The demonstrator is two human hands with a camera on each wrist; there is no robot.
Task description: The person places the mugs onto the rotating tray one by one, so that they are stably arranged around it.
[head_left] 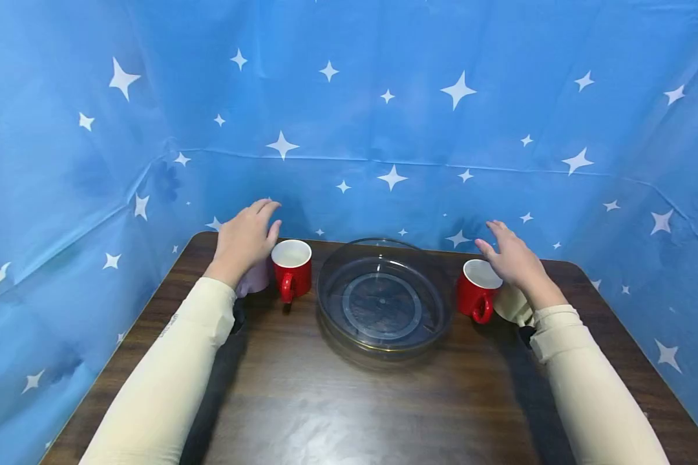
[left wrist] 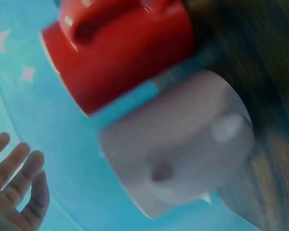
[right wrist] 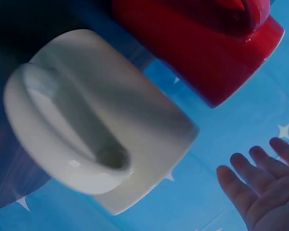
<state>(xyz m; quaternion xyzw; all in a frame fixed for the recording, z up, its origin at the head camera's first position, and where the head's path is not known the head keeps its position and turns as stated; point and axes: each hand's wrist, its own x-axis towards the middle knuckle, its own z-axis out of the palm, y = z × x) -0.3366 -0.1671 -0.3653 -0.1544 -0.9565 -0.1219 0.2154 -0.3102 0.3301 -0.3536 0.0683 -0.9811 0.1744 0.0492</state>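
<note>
My left hand [head_left: 247, 239], fingers loosely extended, hovers over a pale purple mug [head_left: 254, 279], hiding most of it in the head view. Beside that mug stands a red mug [head_left: 294, 278] with a white inside. In the left wrist view, both the purple mug [left wrist: 178, 144] and the red mug [left wrist: 130, 57] are apart from the fingers. On the other side my right hand [head_left: 514, 258] is held above a cream mug [head_left: 510, 303], touching nothing. Another red mug [head_left: 471, 294] stands just left of it. The right wrist view shows the cream mug's handle [right wrist: 53, 134] clearly.
A round, see-through dark dish [head_left: 382, 307] sits mid-table between the two pairs of mugs. The brown wooden table [head_left: 372, 407] backs onto a blue cloth [head_left: 349, 116] with white stars, which also hangs at both sides.
</note>
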